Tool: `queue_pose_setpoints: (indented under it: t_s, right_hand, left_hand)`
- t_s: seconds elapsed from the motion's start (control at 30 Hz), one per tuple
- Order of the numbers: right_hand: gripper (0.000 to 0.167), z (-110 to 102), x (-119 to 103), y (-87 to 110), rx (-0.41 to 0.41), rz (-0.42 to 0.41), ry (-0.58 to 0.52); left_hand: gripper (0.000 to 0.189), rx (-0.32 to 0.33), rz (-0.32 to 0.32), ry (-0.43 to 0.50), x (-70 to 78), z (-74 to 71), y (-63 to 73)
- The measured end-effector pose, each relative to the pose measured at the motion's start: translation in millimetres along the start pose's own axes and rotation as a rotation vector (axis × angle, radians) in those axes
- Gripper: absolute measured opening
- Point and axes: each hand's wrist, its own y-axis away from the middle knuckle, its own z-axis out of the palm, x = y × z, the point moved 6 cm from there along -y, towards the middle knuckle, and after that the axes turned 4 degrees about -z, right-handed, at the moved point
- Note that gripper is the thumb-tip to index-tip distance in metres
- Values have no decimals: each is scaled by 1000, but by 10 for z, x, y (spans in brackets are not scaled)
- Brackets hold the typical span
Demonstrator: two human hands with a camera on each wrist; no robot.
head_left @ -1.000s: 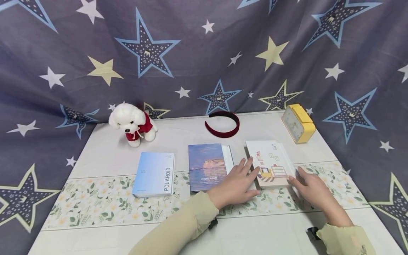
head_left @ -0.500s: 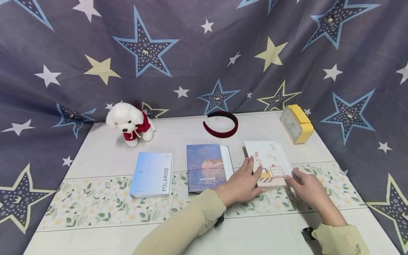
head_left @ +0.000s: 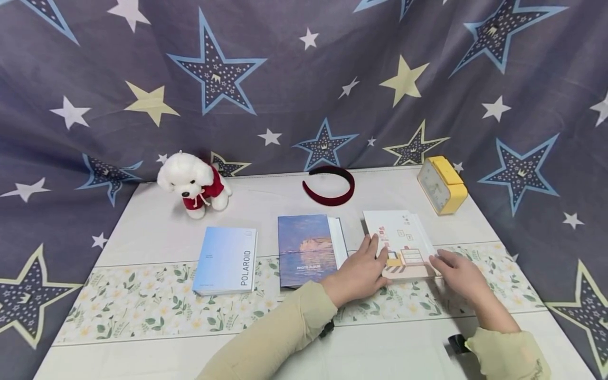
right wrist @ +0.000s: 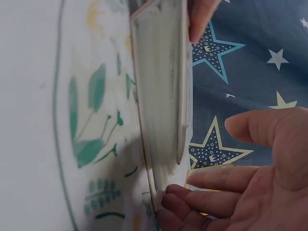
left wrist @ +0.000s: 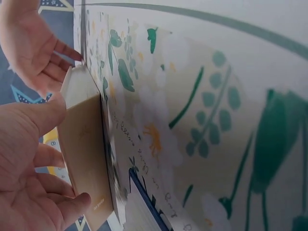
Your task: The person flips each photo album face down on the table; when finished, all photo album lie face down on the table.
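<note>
A white photo album (head_left: 401, 240) with a drawn room scene on its cover lies flat at the right in the head view. My left hand (head_left: 358, 274) touches its left side, the fingers reaching onto the cover. In the left wrist view those fingers (left wrist: 53, 187) lie along the tan spine (left wrist: 86, 144). My right hand (head_left: 461, 279) is at the album's right edge. Its fingertips (right wrist: 175, 202) touch the page side in the right wrist view, while the thumb (right wrist: 245, 127) stands apart. A blue photo album (head_left: 306, 248) with a seaside painting lies beside my left hand.
A pale blue POLAROID album (head_left: 227, 258) lies farther left. Behind are a white toy dog (head_left: 195, 182) in red, a dark red headband (head_left: 352, 187) and a yellow alarm clock (head_left: 444, 184). A starry curtain (head_left: 285, 63) hangs behind the table.
My left hand has shifted slightly right against the white album. My right hand stays at its right edge with a small finger change. The view has moved a little; the other things stay put.
</note>
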Motion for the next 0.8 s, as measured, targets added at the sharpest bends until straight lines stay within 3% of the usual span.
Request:
queue_pose_setpoints:
  t_s: [0.27,0.43,0.8]
  right_hand:
    - [98,144,703,-411,-15,70,-219]
    - [105,178,800,-457,19,75,-293]
    - [91,148,822,-441,62,128,-359]
  left_hand:
    - [71,-4,-26,24,-21,21,-5]
    - [71,-16,-31,25,-20,41,2]
    - [70,-16,-30,20,-29,72,30]
